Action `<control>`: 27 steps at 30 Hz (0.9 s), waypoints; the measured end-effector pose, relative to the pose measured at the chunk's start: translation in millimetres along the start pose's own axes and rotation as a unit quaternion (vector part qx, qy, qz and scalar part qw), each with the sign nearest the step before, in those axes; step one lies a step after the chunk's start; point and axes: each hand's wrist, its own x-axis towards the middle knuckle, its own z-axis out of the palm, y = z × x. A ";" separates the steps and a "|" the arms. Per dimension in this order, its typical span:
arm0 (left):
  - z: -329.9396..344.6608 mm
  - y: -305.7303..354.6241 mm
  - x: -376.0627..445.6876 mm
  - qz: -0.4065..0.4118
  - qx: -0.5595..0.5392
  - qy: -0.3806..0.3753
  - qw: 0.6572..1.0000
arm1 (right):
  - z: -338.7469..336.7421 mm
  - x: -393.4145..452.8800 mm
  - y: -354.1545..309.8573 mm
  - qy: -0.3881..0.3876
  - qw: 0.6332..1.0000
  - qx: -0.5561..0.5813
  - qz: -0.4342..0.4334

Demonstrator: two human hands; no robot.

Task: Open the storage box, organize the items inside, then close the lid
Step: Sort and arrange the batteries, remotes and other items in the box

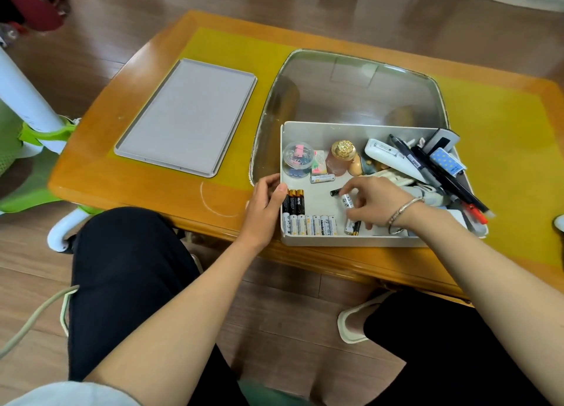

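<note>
The white storage box [335, 240] stands open on the table's near edge, and its grey lid [189, 116] lies flat to the left. My left hand [265, 206] grips the box's left wall, thumb over the rim. Inside the box, my right hand [375, 202] pinches a white battery [347, 200] with fingers curled. A row of batteries [308, 219] lines the front left corner. One more battery [322, 178] lies loose mid-box and a small black one [335, 192] sits by my fingertips. Pens and markers [439, 173] pile up at the right.
A clear tub of binder clips [297, 158], sticky notes [319, 164], a gold-capped bottle [341, 155] and a white device [393, 158] fill the box's back. A glass panel [351, 88] is set in the yellow-topped wooden table [146, 189]. My knees are below the table edge.
</note>
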 end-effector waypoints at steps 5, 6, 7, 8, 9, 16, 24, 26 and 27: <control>-0.4 0.7 -0.1 0.003 0.009 -0.001 1.000 | 9.0 7.0 -2.3 -0.063 0.997 -0.005 0.047; -0.5 0.8 0.0 0.004 0.009 -0.001 1.000 | 7.4 7.4 -1.3 -0.061 0.996 -0.040 0.054; -0.7 0.7 0.1 0.006 0.010 -0.001 1.000 | 6.2 7.5 -0.1 -0.060 0.994 -0.066 0.061; -0.7 0.4 0.2 0.006 0.013 0.000 1.000 | 5.3 7.4 1.5 -0.064 0.993 -0.067 0.069; -0.7 0.0 0.4 0.006 0.016 0.001 1.000 | 4.9 7.4 2.9 -0.074 0.994 -0.041 0.074; -0.1 -0.1 0.4 0.005 0.010 0.000 1.000 | 9.6 8.1 -0.6 -0.112 0.992 -0.003 0.063; 0.3 -2.4 1.7 0.003 0.008 0.000 1.000 | -5.5 -2.9 8.0 -0.102 0.991 0.056 0.062; 0.6 -2.8 1.9 0.001 0.006 -0.001 1.000 | -14.8 -7.8 14.6 -0.072 0.995 0.024 0.065; 0.7 -3.2 2.3 0.001 0.006 -0.001 1.000 | -19.2 -10.4 18.0 -0.064 0.996 -0.002 0.066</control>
